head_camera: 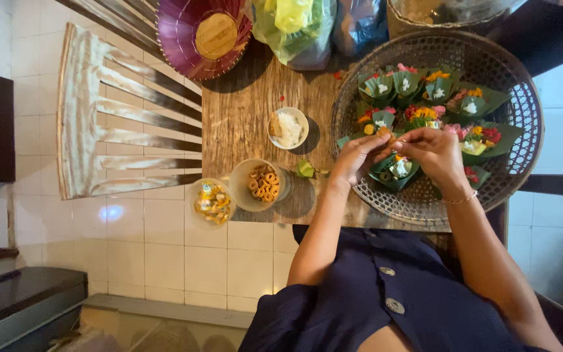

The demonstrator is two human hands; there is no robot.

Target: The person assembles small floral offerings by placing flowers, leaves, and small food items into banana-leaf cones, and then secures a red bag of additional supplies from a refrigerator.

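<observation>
White floor tiles surround the wooden table (242,117) we are working at, and on it sits a wide woven tray (522,117) filled with small green leaf offerings topped with red, orange and pink flowers. Our left hand (358,156) and right hand (433,151) meet over the tray's near side, fingertips almost touching, both curled into a pinch around a small orange bit held between them; it is too small for us to tell what it is. Directly beneath the hands, just toward our body, lies the leaf offering (395,171) we are filling, its folded green cup holding a white centre and some dark and orange pieces. Beyond the hands, farther into the tray, the other finished offerings (418,88) sit in rows. Off to the left of our left hand stand a cup of small ring-shaped biscuits (262,184), a cup of wrapped sweets (211,202), and a small bowl of white rice (288,128). A purple woven basket (203,36) and plastic bags (294,26) rest at the table's far end.
</observation>
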